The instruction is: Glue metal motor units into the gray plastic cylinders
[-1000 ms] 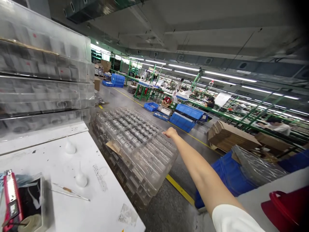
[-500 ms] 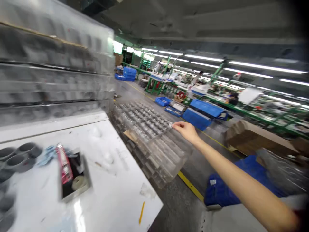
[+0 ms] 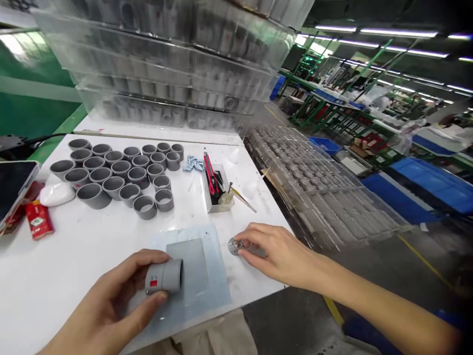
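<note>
My left hand [image 3: 111,301] grips a short grey tube [image 3: 164,277] with a small red label, held on its side just above a grey mat [image 3: 207,276] on the white table [image 3: 74,246]. My right hand [image 3: 275,254] pinches a small round silver part [image 3: 234,245] at its fingertips, low over the table beside the mat. Several grey rings [image 3: 121,175] stand in rows at the table's back left.
A small open box [image 3: 218,190] holds a red cutter and tools. Stacked clear plastic trays [image 3: 166,64] rise behind the table, and more trays of small parts [image 3: 314,177] stand to the right. A phone [image 3: 13,182] and a red pack [image 3: 39,219] lie at left.
My right hand came back from the stack of trays to the table with a small silver part. The view swung down and left, bringing my left hand and the grey tube into sight.
</note>
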Available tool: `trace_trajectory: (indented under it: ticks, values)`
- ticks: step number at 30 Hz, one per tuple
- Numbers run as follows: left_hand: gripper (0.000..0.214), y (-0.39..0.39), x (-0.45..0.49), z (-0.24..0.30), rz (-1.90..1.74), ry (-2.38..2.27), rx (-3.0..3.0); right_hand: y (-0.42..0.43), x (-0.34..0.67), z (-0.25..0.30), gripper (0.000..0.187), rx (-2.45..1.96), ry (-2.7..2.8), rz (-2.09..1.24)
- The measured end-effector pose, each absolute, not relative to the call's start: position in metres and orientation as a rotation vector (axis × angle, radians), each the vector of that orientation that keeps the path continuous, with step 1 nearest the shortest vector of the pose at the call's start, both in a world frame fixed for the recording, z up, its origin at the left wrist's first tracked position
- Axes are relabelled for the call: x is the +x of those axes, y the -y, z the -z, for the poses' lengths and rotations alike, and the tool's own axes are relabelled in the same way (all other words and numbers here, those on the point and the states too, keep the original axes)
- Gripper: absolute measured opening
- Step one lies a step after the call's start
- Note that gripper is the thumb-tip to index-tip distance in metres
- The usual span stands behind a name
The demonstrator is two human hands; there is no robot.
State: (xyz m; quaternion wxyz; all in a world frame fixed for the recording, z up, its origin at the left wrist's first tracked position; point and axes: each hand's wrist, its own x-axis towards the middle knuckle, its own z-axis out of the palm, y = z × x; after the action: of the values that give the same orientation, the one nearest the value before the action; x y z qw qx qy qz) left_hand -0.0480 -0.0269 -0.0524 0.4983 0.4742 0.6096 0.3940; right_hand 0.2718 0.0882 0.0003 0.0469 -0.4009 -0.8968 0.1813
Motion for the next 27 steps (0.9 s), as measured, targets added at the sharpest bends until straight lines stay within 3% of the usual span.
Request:
trace_trajectory:
  ticks: [7,16,27]
  values:
    - [0.036,0.023,-0.051,0.050,-0.929,-1.369,1.029,-0.078,0.275,-0.004,0.037,-1.302,2.706,-0.475]
    - [0.031,0.014,-0.055,0.044,-0.914,-1.179,0.860,-0.079,0.261,0.009,0.022,-1.207,2.686,-0.286]
    - [0.046,0.009,-0.058,0.033,-0.870,-1.241,0.812,-0.015,0.193,0.031,0.021,-1.055,1.735,-1.037]
